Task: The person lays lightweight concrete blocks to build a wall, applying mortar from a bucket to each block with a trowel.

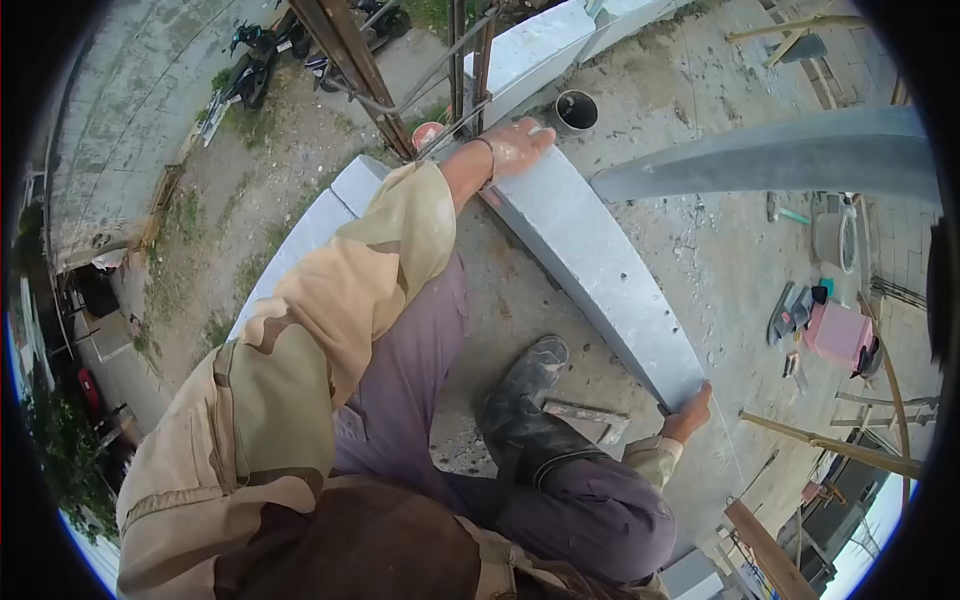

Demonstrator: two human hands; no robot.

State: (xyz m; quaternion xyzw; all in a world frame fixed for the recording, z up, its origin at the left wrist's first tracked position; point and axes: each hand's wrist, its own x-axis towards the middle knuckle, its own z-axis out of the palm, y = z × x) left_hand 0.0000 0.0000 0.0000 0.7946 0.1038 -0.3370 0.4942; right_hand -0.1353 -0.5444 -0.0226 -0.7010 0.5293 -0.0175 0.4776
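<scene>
A long, pale grey lightweight concrete block [595, 255] stretches diagonally across the middle of the view, with a few small holes in its top face. My left hand [515, 150], dusty and with a band at the wrist, grips its far end beside the rusty steel bars. At the near right end, my right hand [688, 412] is wrapped around the block's corner, its fingers partly hidden. Below the block are my boot [525, 385] and a small rectangular frame [590, 420] on the floor.
Rusty steel column bars [365, 75] rise by my left hand. A dark bucket [575, 112] sits beyond the block, and a grey pipe [770, 155] crosses at right. Pale blocks line the edge [300, 235]. A pink container [838, 335] and wooden poles [830, 445] lie further right.
</scene>
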